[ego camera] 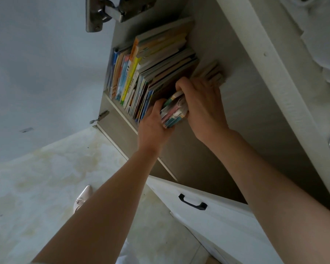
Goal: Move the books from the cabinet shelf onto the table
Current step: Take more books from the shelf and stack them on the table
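A row of colourful books (141,73) stands on the grey cabinet shelf (236,111), spines toward me. At the right end of the row, both hands hold a small bundle of thin books (173,111). My left hand (152,122) grips the bundle from its left side, thumb on the spines. My right hand (200,103) curls over the bundle's right side, fingers reaching behind it. A few pale books (211,73) lie further back on the shelf, beyond my right hand. No table is in view.
The open cabinet door (36,63) fills the left, with a metal hinge (103,12) at its top. Below the shelf is a white drawer front with a black handle (192,201). Pale marbled floor (46,178) lies underneath, with a light pointed shoe (83,197).
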{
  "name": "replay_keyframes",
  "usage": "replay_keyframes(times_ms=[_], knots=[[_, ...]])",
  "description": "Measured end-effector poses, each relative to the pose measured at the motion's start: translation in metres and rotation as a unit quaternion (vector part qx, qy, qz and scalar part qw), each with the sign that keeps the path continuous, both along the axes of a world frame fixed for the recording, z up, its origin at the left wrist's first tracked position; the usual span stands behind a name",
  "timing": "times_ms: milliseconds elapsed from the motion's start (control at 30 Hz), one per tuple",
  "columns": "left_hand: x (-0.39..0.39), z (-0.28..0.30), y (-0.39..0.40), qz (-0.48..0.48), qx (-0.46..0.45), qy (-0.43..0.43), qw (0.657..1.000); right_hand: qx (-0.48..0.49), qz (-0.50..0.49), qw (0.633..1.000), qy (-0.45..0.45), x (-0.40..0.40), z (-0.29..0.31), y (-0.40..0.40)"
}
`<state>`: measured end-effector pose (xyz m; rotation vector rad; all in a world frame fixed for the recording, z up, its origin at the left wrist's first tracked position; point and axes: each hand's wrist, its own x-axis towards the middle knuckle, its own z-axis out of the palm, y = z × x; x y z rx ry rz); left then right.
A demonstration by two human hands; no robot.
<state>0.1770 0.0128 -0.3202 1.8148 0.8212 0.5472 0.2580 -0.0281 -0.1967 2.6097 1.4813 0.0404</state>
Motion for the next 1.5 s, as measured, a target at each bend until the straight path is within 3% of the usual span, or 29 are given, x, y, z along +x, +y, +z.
replay_keyframes(times_ms=[367, 567, 700, 800, 900, 967, 1033, 1100, 1233, 1500], knots=[[-0.07, 0.003, -0.004, -0.034, 0.037, -0.021, 0.998, 0.006, 0.055, 0.998, 0.019, -0.045, -0.003, -0.029], [-0.117, -0.004, 0.014, -0.044, 0.012, 0.001, 0.999, 0.028, 0.128, 0.985, 0.108, -0.068, -0.002, -0.019], [-0.128, -0.008, 0.018, -0.047, -0.007, 0.0, 0.999, 0.045, 0.033, 0.992, 0.113, -0.053, -0.003, -0.029], [-0.131, -0.009, 0.019, -0.05, -0.006, -0.006, 0.999, 0.122, -0.093, 0.977, 0.149, -0.038, -0.008, -0.047], [-0.134, -0.011, 0.02, -0.054, -0.007, -0.013, 0.998, 0.212, -0.261, 0.882, 0.331, -0.022, -0.022, -0.065], [-0.139, -0.015, 0.023, -0.06, -0.016, -0.017, 0.998, 0.181, -0.312, 0.808, 0.466, -0.014, -0.04, -0.073], [-0.144, -0.017, 0.028, -0.071, -0.019, -0.016, 0.997, 0.072, -0.298, 0.813, 0.495, -0.007, -0.059, -0.074], [-0.148, -0.019, 0.033, -0.087, -0.016, -0.015, 0.996, 0.039, -0.295, 0.815, 0.497, 0.001, -0.072, -0.069], [-0.153, -0.016, 0.041, -0.098, -0.026, -0.027, 0.994, 0.051, -0.25, 0.806, 0.534, 0.007, -0.071, -0.061], [-0.155, -0.011, 0.044, -0.087, -0.046, -0.006, 0.995, 0.147, -0.239, 0.827, 0.488, -0.008, -0.072, -0.064]])
